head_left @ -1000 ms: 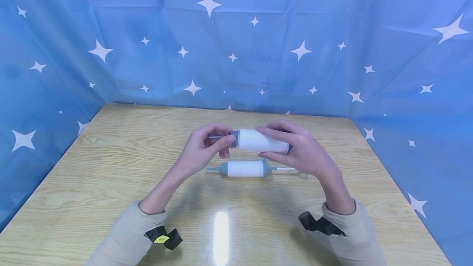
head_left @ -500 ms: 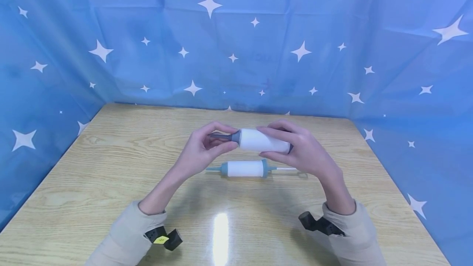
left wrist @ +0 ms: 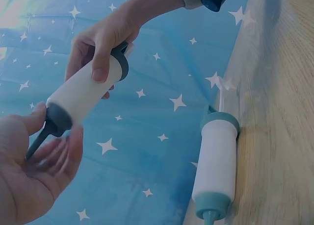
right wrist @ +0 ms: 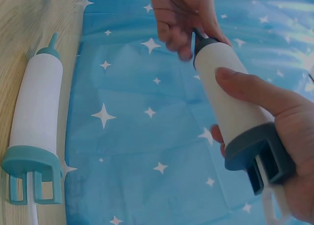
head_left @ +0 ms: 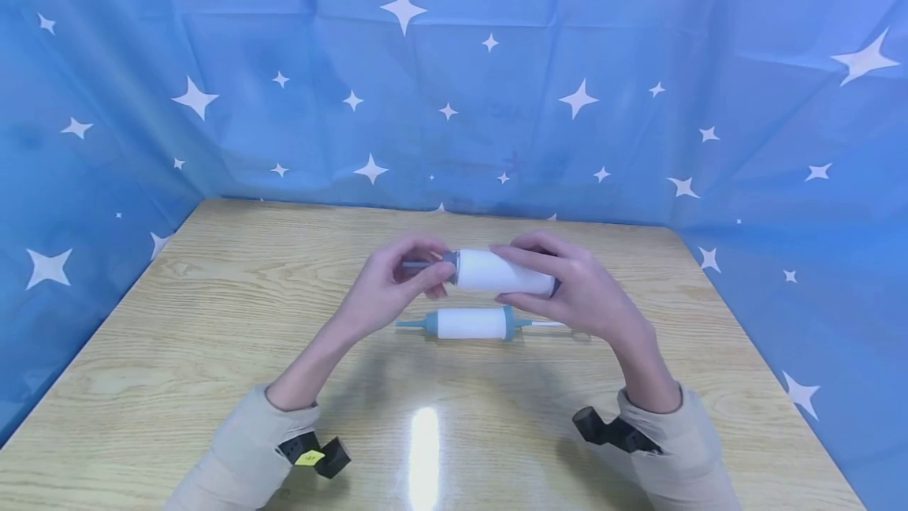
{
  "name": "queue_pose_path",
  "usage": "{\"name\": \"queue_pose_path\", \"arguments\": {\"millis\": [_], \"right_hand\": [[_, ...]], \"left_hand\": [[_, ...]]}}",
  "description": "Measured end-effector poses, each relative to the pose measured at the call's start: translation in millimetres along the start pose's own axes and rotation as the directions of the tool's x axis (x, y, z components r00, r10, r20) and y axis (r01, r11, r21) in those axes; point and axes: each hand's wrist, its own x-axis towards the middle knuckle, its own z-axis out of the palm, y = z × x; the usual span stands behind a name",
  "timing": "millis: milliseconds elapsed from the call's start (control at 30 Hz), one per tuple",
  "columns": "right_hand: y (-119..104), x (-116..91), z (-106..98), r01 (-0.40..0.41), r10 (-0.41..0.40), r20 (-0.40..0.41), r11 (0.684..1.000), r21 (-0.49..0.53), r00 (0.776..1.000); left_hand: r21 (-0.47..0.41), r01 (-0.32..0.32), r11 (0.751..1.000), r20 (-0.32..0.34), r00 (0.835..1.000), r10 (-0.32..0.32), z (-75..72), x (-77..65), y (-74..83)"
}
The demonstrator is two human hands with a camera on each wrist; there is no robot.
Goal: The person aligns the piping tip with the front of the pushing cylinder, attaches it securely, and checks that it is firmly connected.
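Observation:
Above the table, my right hand (head_left: 585,286) grips the white barrel of a large plunger syringe (head_left: 489,270), thumb and fingers on opposite sides. It lies nearly level, its dark blue-grey nozzle cap (left wrist: 59,118) facing left. My left hand (head_left: 386,278) holds that cap between thumb and fingers, with the thin tip running back toward the palm. From the dark rear cap (right wrist: 257,144), with its finger loops, a white plunger rod (right wrist: 264,173) sticks out. Below the hands, a second syringe (head_left: 471,323), white with teal ends, rests on the table.
The wood-grain table (head_left: 213,322) stands against a blue star-patterned curtain (head_left: 454,124). Behind the teal syringe, its white plunger rod (head_left: 546,323) points right. A small black camera is strapped to each sleeve cuff (head_left: 284,432).
My left thumb and fingers slid forward along the cap, then drew back and curled round it again. The right hand keeps its grip, and the held syringe stays almost in place.

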Motion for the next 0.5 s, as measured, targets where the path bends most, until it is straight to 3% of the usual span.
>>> {"name": "queue_pose_path", "arguments": {"millis": [67, 167, 500], "right_hand": [[0.7, -0.3, 0.0, 0.0, 0.0, 0.0, 1.0, 0.002, 1.0], [1.8, -0.8, -0.1, -0.003, 0.003, 0.004, 1.0, 0.001, 1.0], [4.0, -1.2, 1.7, -0.011, 0.011, -0.003, 1.0, 0.005, 1.0]], "left_hand": [[-0.013, 0.025, 1.0, 0.033, 0.999, -0.025, -0.5, -0.3, 0.2], [-0.03, 0.014, 0.999, 0.055, 0.998, -0.012, -1.0, -0.5, -0.6], [0.027, -0.1, 0.995, 0.009, 0.995, 0.1, 1.9, -1.4, 0.9]]}}
